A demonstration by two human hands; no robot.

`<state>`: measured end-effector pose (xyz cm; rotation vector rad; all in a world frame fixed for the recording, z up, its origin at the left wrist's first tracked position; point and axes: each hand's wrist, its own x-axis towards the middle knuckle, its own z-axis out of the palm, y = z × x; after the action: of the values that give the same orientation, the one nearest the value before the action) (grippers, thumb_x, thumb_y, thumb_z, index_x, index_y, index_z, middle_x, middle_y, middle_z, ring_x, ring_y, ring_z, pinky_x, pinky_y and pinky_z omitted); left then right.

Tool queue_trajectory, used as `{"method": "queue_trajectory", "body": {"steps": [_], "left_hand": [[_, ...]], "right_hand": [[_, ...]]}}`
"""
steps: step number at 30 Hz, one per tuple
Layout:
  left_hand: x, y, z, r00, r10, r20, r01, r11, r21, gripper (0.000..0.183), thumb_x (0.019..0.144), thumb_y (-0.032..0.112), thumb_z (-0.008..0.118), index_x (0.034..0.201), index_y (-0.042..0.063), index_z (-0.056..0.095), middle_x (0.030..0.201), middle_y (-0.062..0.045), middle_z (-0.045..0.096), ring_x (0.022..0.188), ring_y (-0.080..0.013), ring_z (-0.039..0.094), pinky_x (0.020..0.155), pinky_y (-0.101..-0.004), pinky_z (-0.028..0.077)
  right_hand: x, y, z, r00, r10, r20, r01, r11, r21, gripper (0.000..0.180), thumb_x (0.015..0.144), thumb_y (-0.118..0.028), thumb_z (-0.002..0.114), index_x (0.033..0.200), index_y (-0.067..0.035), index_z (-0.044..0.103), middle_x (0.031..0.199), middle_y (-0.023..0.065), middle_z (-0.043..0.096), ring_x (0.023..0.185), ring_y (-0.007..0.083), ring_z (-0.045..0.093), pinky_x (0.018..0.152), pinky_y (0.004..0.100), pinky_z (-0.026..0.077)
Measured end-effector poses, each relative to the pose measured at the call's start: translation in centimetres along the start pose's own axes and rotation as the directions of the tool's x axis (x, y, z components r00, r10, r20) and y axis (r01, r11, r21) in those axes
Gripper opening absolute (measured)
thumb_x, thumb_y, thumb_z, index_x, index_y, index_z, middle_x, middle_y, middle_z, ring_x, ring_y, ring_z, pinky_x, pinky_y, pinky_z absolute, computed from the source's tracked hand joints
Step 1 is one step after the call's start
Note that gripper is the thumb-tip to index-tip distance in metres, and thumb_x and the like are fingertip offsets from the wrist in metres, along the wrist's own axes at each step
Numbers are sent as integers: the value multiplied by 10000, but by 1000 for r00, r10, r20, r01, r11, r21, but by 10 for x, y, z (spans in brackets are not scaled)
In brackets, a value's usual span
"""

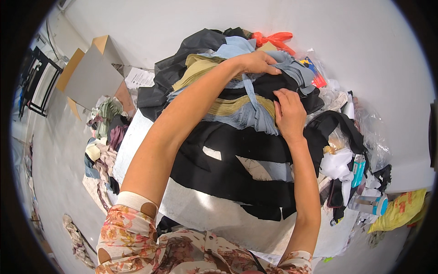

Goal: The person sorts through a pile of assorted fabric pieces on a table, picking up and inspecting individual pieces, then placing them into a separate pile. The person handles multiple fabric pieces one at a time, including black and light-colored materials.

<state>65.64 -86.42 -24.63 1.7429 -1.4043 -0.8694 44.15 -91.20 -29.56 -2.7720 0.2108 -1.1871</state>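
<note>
My left hand (259, 63) reaches over the heap, its fingertips at the edge of black fabric (277, 81) beside a fanned stack of grey-blue fabric pieces (297, 68). Lower and to the right, my right hand (291, 111) lies with bent fingers on the same black fabric, at the right end of a layered olive-yellow fabric stack (227, 107). Whether either hand grips a layer cannot be told. A light-blue fabric strip (250, 89) crosses the olive and blue layers. Nearer my body, cut black fabric (219, 171) with gaps in it spreads over the white table (191, 202).
Dark fabric (195, 44) and a red plastic bag (273, 39) lie at the back. At right are a phone (335, 193), a clear bottle (368, 204), a teal box (358, 171) and a yellow bag (398, 212). Cardboard (94, 70) and fabric scraps (102, 150) lie left.
</note>
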Motion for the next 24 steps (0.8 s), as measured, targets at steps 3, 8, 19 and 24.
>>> {"method": "queue_trajectory", "body": {"steps": [3,8,19,24], "left_hand": [[-1,-5,-3,999,-1,49,2,1000,-26,347,890,310,673,1126,56,685,1022,13,677,958,-58,548,900,-243,413],[-6,-2,-7,999,-28,45,27,999,22,407,894,310,659,1214,58,642,1124,-18,665,1036,-92,552,949,-243,393],[1,-15,-3,996,43,74,-36,995,-96,369,922,190,619,1249,17,606,1110,-16,664,1010,-74,559,922,-226,424],[2,-22,-1,997,79,27,-74,989,-131,365,903,147,638,1232,-8,610,1066,-23,671,966,-68,571,882,-215,444]], "right_hand": [[4,-6,-1,999,-27,-27,26,999,-33,368,734,-56,704,1089,-57,606,993,67,600,920,250,592,728,350,489],[27,-13,-7,1000,-12,1,12,997,-80,298,768,-105,699,1055,-68,624,897,54,580,829,237,586,673,346,486],[24,6,14,999,-24,-45,16,986,-165,126,790,-110,684,883,-82,603,766,43,562,757,238,586,627,364,471],[22,-1,11,991,-9,-136,-5,994,-106,106,794,-110,679,870,-86,608,775,45,580,750,234,599,627,356,462]]}}
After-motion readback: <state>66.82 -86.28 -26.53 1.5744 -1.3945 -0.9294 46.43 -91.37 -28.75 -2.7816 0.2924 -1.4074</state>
